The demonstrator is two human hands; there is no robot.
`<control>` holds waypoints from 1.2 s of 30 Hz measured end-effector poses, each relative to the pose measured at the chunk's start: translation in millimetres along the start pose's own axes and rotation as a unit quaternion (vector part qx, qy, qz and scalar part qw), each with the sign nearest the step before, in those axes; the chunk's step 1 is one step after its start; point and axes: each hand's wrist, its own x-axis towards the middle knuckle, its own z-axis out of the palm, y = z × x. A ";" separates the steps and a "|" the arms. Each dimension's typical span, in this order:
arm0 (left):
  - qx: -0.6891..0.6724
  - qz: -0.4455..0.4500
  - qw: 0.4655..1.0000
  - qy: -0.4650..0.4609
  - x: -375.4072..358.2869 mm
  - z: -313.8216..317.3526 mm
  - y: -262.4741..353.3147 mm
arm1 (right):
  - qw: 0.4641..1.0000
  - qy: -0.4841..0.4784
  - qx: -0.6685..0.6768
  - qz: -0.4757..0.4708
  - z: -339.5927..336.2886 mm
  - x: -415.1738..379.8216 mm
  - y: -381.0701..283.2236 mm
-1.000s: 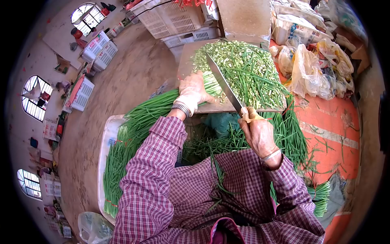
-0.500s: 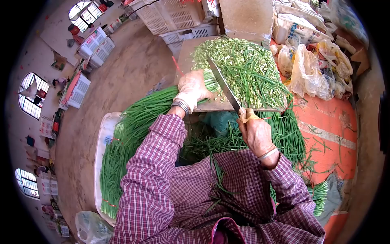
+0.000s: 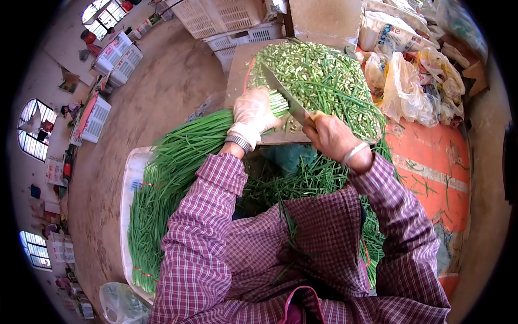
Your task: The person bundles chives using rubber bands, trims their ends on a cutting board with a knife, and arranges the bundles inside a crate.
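My left hand [image 3: 252, 113], in a pale thin glove, is closed around a bunch of green chives [image 3: 199, 129] and presses it onto the board. Their pale cut ends [image 3: 278, 102] stick out to the right of the fingers. In my right hand [image 3: 335, 137] is the handle of a long knife [image 3: 280, 92]. Its blade slants up and left, right beside the cut ends. Chopped chive pieces [image 3: 318, 65] cover much of the cutting board [image 3: 236, 70], with longer green strips among them. A red band [image 3: 249, 73] lies by the left hand.
A white tub [image 3: 126, 216] of long chives stands at lower left. Cut greens [image 3: 302, 186] lie beneath the board's near edge. White crates [image 3: 232, 40] are stacked behind it. Plastic bags [image 3: 404, 92] sit at right by an orange sheet [image 3: 426, 156].
The knife and my right hand have moved up and left, bringing the blade close against the bunch's cut ends. My left hand keeps its hold. The whole view has shifted slightly.
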 end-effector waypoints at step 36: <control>-0.716 -0.192 0.600 0.300 -151.3 62.3 40.1 | 0.897 -0.088 -0.232 -0.365 35.8 142.8 8.3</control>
